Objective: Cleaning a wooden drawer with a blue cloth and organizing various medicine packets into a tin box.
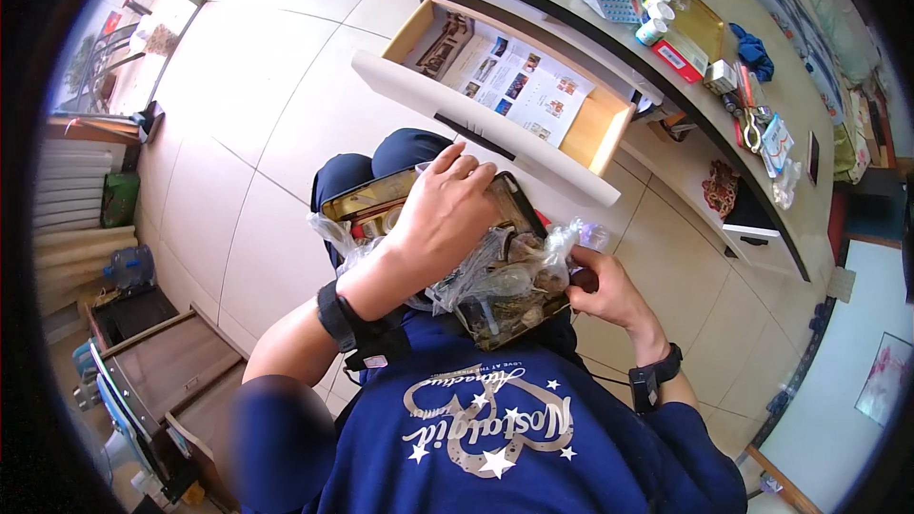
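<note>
A worn metal box [493,339] lies across my lap, filled with clear plastic bags [478,278] and small items. Over the box's middle lies my left hand [457,193], palm down, its fingertips pointing at the open drawer [493,111]; what is under it is hidden. At the box's right edge, my right hand [607,285] has thumb and fingers curled close to a knotted clear plastic bag [560,250]; whether it grips the bag is not plain. Printed sheets [514,86] lie in the drawer in front of my knees.
Beyond the drawer, a long desk [792,228] bears white bottles [651,32], a blister pack [618,8], a red and white box [680,61], pliers [751,130] and a blue cloth [753,51]. Brown wooden furniture [178,364] and a water jug [133,268] stand at left.
</note>
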### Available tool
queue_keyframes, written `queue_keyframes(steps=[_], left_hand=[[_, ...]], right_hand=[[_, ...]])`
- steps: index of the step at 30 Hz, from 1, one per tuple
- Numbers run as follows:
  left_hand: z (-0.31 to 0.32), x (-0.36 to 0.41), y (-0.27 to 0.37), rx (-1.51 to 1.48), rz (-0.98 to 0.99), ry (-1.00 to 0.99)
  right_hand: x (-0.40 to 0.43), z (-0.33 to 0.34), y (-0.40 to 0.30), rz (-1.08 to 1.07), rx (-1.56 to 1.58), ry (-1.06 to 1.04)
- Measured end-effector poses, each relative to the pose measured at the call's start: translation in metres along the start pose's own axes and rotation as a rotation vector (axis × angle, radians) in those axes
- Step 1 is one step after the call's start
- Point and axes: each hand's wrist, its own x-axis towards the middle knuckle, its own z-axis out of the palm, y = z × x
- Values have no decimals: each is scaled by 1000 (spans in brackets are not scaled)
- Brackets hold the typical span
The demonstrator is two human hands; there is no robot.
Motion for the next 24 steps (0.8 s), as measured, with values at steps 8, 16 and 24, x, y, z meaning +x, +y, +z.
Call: queue_keyframes(steps=[8,16,24], left_hand=[[1,-2,-3,61,29,63],[-13,-8,-13,-330,-16,213],[-25,-42,-37,-665,-298,308]], right_hand=[[1,4,-4,-25,-15,-8],[-1,-1,-7,79,55,-10],[1,1,3,66,31,10]])
